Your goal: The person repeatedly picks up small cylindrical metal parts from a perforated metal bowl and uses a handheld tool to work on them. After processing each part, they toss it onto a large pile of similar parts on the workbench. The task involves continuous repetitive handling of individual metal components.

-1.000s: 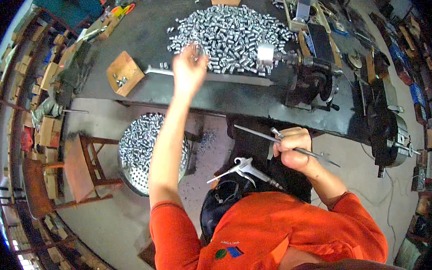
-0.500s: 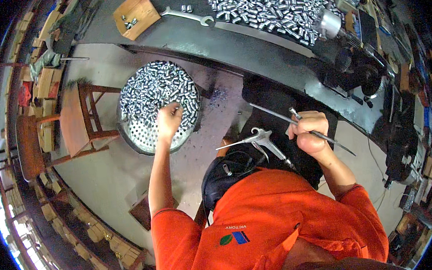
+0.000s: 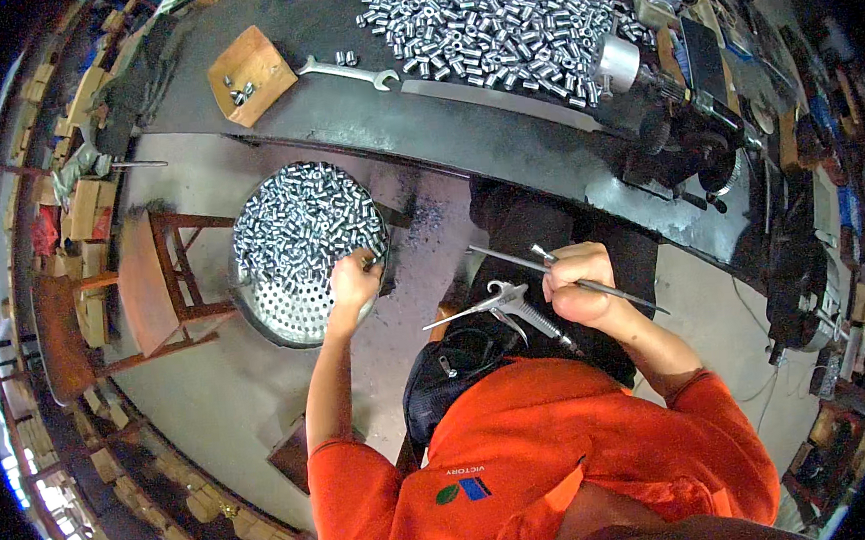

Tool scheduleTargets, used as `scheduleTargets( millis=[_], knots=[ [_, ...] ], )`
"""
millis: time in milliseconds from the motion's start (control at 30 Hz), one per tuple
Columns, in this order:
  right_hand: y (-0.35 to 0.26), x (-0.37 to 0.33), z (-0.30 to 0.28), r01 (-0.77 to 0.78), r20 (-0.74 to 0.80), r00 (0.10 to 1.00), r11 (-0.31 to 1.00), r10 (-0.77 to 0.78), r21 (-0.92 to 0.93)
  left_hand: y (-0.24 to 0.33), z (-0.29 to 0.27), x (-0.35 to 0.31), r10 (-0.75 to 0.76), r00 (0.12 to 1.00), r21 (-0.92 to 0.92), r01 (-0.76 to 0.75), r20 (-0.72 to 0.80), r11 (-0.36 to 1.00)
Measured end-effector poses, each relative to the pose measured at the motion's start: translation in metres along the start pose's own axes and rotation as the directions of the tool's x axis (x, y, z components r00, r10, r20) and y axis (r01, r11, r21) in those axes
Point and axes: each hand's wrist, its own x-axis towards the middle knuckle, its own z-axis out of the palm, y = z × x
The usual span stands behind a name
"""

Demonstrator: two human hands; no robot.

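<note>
My left hand [image 3: 355,281] is over the right side of a round perforated metal basin [image 3: 294,322]. Its fingers are pinched together; whatever lies between them is too small to make out. Short shiny metal sleeves [image 3: 303,214] are heaped in the far part of the basin. My right hand [image 3: 582,282] is closed round a long thin metal rod [image 3: 504,256], file-like, with a tapered end pointing right. A small metal piece [image 3: 544,253] shows at the fingertips of that hand. Below the rod, a silver air blow gun [image 3: 510,308] rests across my lap.
A dark workbench [image 3: 342,126] runs along the far side. On it are a large pile of sleeves [image 3: 496,25], a wrench [image 3: 353,72], a wooden box [image 3: 250,74] and a machine with a round metal chuck [image 3: 619,62]. A wooden chair [image 3: 152,280] stands left of the basin.
My left hand has shifted rightward over the basin, toward its right edge. My right hand keeps its hold on the rod. The whole view has shifted, with the bench now lower in it.
</note>
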Motion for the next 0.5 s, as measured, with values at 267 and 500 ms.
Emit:
scheduleTargets(
  millis=[267,500],
  knots=[
    [0.018,0.035,0.021,0.008,0.205,0.979,1.0,-0.01,0.013,0.084,-0.022,-0.035,0.231,0.94,-0.958,0.206,0.251,0.201],
    [0.05,0.047,0.034,0.117,0.167,0.978,0.992,-0.124,0.054,0.111,-0.019,-0.038,0.157,0.945,-0.94,0.245,0.287,0.238]
  ],
)
